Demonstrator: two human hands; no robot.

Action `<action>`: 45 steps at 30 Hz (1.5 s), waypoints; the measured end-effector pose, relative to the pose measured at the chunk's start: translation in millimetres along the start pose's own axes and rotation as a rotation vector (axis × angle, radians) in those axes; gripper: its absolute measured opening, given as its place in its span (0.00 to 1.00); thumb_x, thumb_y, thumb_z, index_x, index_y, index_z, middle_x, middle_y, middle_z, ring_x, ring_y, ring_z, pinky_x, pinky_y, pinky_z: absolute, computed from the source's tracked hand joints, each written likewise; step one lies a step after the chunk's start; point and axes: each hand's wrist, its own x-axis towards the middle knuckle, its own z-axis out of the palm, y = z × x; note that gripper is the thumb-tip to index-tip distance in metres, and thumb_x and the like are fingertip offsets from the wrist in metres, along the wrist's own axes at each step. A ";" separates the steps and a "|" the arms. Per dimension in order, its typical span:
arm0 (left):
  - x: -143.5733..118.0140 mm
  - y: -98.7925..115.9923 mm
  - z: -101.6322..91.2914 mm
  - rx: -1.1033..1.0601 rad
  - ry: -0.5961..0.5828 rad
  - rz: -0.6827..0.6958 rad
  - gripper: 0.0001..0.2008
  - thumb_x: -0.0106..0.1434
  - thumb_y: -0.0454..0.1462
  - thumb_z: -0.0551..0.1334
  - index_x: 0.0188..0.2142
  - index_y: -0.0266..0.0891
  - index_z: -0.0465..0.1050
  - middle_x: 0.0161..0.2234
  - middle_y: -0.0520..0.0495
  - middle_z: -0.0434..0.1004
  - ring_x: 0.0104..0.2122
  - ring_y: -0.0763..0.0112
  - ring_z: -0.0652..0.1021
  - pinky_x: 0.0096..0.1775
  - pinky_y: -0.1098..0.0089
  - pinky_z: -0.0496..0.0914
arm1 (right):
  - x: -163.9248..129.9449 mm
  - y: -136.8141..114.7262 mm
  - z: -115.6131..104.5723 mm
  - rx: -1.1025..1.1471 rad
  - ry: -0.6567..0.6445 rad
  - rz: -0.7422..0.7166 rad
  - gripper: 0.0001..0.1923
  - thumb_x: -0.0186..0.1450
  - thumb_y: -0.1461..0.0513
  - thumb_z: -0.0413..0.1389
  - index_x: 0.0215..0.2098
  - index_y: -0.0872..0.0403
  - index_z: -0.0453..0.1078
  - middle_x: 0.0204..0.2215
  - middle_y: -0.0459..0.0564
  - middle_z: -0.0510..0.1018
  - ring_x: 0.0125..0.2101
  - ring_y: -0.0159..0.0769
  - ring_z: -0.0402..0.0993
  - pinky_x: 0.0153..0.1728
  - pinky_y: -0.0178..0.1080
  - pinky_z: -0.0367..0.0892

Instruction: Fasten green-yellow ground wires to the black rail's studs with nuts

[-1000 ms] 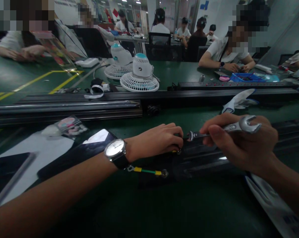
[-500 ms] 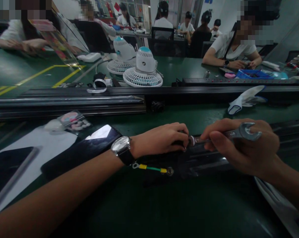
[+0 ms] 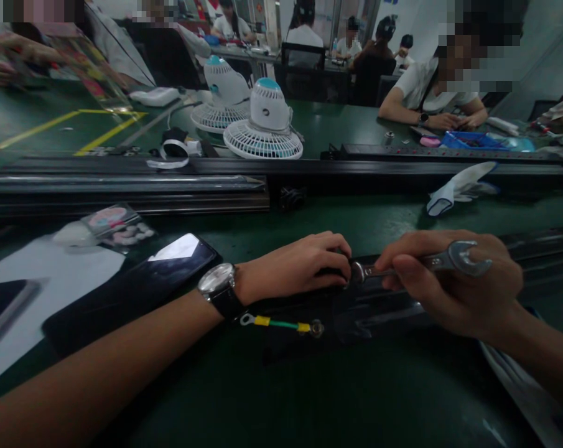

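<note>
My right hand (image 3: 463,292) grips a silver combination wrench (image 3: 437,262), its open jaw pointing right and its ring end to the left. That ring end sits at the fingertips of my left hand (image 3: 304,258). The left fingers are curled down over a dark, plastic-wrapped long piece (image 3: 379,311); what they pinch is hidden. Below the left hand, a short green wire (image 3: 283,323) with yellow sleeves and ring lugs ends at a round metal fastener (image 3: 316,328) on the dark piece. A wristwatch (image 3: 217,280) is on my left wrist.
A phone (image 3: 136,289), a white sheet (image 3: 88,274) and a small clear pack (image 3: 117,227) lie left. Dark metal profiles (image 3: 122,185) cross the table. Beyond stand two white fans (image 3: 265,124); a white glove (image 3: 463,186) lies right. Co-workers sit across the table.
The view has shifted slightly, so the things at left sit farther left. Both hands stay together at the wrench, which is tilted a little differently. At far left, a co-worker's hands have risen.
</note>
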 end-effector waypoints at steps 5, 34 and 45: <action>-6.1 -3.8 5.1 0.000 0.050 0.006 0.08 0.72 0.37 0.61 0.48 0.42 0.78 0.53 0.44 0.72 0.52 0.64 0.73 0.53 0.64 0.70 | 1.1 -0.9 3.6 0.036 -0.008 0.007 0.10 0.73 0.66 0.52 0.34 0.52 0.71 0.20 0.40 0.79 0.18 0.27 0.75 0.21 0.31 0.64; -9.0 -4.2 3.4 -0.027 0.035 -0.017 0.13 0.67 0.32 0.63 0.49 0.46 0.79 0.54 0.45 0.71 0.53 0.62 0.72 0.55 0.60 0.69 | -0.1 3.4 8.4 0.081 -0.024 -0.007 0.09 0.73 0.66 0.52 0.34 0.53 0.71 0.21 0.41 0.80 0.19 0.26 0.74 0.21 0.32 0.63; -5.6 -2.9 4.9 -0.045 0.059 -0.023 0.14 0.68 0.31 0.62 0.51 0.44 0.76 0.52 0.45 0.72 0.52 0.63 0.72 0.54 0.62 0.68 | 3.3 -3.3 -1.4 0.068 -0.065 0.033 0.09 0.72 0.66 0.53 0.35 0.52 0.72 0.22 0.41 0.80 0.19 0.27 0.75 0.21 0.32 0.63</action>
